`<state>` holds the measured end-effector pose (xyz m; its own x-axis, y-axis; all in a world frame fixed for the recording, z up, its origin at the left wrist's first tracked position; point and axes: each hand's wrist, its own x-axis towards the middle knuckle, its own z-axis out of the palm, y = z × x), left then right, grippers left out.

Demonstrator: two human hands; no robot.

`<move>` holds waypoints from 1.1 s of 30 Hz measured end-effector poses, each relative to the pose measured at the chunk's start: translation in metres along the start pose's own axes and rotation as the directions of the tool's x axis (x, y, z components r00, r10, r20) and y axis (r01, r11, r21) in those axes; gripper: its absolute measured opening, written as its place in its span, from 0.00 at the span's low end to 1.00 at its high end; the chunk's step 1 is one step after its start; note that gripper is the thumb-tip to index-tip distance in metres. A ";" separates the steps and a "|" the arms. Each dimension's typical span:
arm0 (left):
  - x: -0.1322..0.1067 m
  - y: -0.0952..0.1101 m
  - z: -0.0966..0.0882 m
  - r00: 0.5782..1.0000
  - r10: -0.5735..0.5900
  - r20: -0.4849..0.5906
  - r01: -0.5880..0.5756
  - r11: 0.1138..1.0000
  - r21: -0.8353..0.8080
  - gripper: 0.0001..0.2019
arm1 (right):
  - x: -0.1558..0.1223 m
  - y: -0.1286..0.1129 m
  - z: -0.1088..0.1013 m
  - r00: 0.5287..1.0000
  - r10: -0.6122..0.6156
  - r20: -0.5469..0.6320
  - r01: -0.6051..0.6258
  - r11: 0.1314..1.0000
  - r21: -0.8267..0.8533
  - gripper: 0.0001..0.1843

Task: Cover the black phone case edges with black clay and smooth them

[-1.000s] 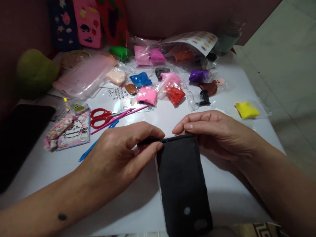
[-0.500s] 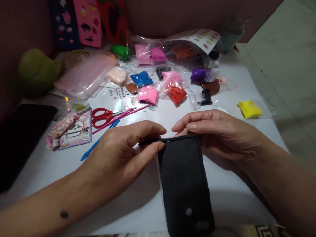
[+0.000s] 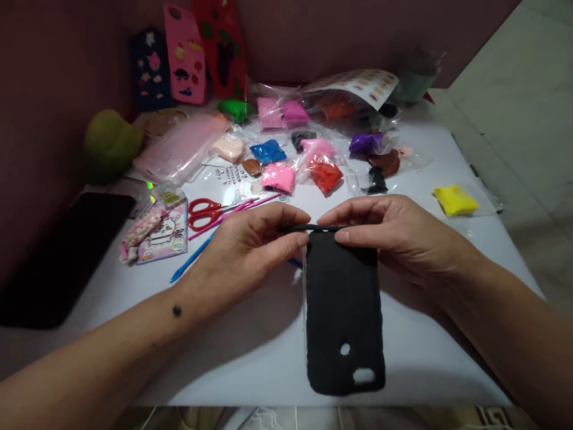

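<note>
A phone case [image 3: 342, 298] covered in black clay lies flat-side up, with a round hole and an oblong cutout near its lower end. Along its far edge runs a thin strip of black clay [image 3: 319, 227]. My left hand [image 3: 255, 245] pinches the strip between thumb and fingers at the case's far left corner, the loose end passing under the fingers. My right hand [image 3: 394, 239] grips the far right corner, thumb on the edge and fingers behind. Part of the strip is hidden by both hands.
Bagged clay lumps, such as a yellow one [image 3: 455, 200] and a red one [image 3: 326, 177], lie beyond the hands. Red scissors [image 3: 205, 214], a blue tool [image 3: 192, 258], a dark phone-like slab [image 3: 76, 257] and a clear pink case [image 3: 183, 146] are leftward. Decorated cases [image 3: 185, 57] lean behind.
My right thumb has come down onto the case's far edge, and the hands are closer together. The view has shifted, bringing the case's whole lower end into sight.
</note>
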<state>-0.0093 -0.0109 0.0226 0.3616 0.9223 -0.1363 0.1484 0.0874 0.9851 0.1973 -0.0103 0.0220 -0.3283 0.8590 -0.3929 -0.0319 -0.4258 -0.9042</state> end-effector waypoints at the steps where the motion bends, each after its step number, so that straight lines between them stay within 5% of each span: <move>1: 0.000 -0.001 0.000 1.000 -0.006 -0.006 0.006 0.999 -0.042 0.06 | 0.000 0.000 0.000 1.000 -0.017 -0.017 0.017 1.000 -0.011 0.09; 7: 0.004 -0.001 0.006 0.999 -0.006 -0.044 0.001 0.993 -0.120 0.09 | 0.004 0.002 -0.001 0.995 -0.096 -0.012 0.096 0.995 -0.033 0.09; 23: -0.003 -0.006 0.008 0.964 0.266 -0.013 -0.247 0.912 0.326 0.07 | -0.002 -0.004 0.012 0.962 -0.272 -0.005 0.253 0.902 -0.350 0.02; 33: -0.008 -0.001 0.010 0.888 0.458 0.046 -0.354 0.614 0.705 0.06 | -0.006 -0.003 0.018 0.948 -0.318 -0.021 0.277 0.855 -0.439 0.05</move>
<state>-0.0038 -0.0224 0.0214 0.4312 0.8414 0.3258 0.6126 -0.5381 0.5789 0.1820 -0.0193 0.0297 -0.2807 0.9557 -0.0883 0.2959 -0.0013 -0.9552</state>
